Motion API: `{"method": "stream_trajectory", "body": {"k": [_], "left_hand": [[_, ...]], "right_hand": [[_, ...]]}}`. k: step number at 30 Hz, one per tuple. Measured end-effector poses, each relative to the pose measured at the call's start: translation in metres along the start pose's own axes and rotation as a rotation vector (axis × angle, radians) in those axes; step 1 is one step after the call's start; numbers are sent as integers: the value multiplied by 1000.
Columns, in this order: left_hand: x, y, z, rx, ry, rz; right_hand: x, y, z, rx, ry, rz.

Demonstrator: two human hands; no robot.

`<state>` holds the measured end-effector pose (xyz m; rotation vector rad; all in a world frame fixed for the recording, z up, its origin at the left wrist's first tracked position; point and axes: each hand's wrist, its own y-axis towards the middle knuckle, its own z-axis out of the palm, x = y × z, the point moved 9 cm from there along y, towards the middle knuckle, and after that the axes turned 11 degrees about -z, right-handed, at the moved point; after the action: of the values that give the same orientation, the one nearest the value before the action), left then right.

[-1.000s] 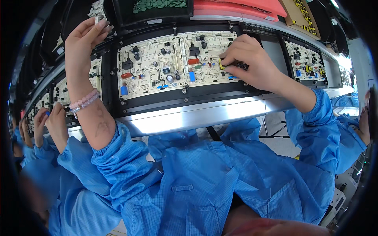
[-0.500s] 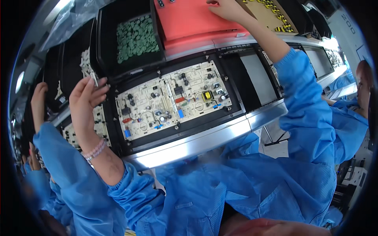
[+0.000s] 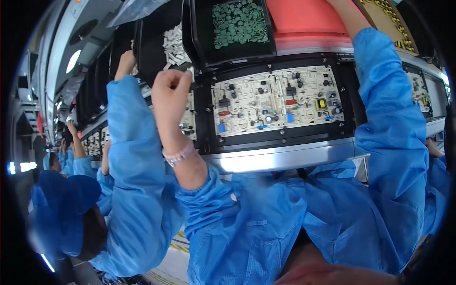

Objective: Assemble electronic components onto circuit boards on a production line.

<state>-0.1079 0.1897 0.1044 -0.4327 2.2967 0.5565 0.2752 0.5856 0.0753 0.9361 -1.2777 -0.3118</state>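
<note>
My left hand (image 3: pixel 168 99), with a beaded bracelet at the wrist, is raised at the left end of the nearest circuit board panel. Its fingers are pinched, and a small white block-shaped part (image 3: pixel 191 71) shows at their tips. Just beyond it, a black bin (image 3: pixel 151 45) holds a heap of white parts (image 3: pixel 175 47). My right forearm (image 3: pixel 349 19) stretches over the red foam sheet (image 3: pixel 306 19); the hand itself is cut off by the upper edge. The cream circuit board panel (image 3: pixel 256 102) lies in a black frame (image 3: pixel 349 121), populated with components.
Green disc parts (image 3: pixel 240 23) fill another black bin (image 3: pixel 202 52). Yellow-and-black parts (image 3: pixel 403 40) lie in a carton at the far right. A metal rail (image 3: pixel 285 154) runs along the front. At left, a co-worker in a blue cap (image 3: pixel 64 213) reaches toward the bins.
The view has swung left, so the panel and bins appear further right. My left hand's fingers have drawn closer together around the white part. My right hand has passed out of the picture.
</note>
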Motion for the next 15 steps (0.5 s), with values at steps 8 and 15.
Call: {"method": "stream_trajectory", "body": {"k": [8, 15], "left_hand": [[-13, -41, 25, 92, 287, 25], [-19, -29, 57, 193, 459, 84]], "right_hand": [[107, -58, 68, 532, -1489, 182], [194, -84, 76, 434, -1291, 117]]}}
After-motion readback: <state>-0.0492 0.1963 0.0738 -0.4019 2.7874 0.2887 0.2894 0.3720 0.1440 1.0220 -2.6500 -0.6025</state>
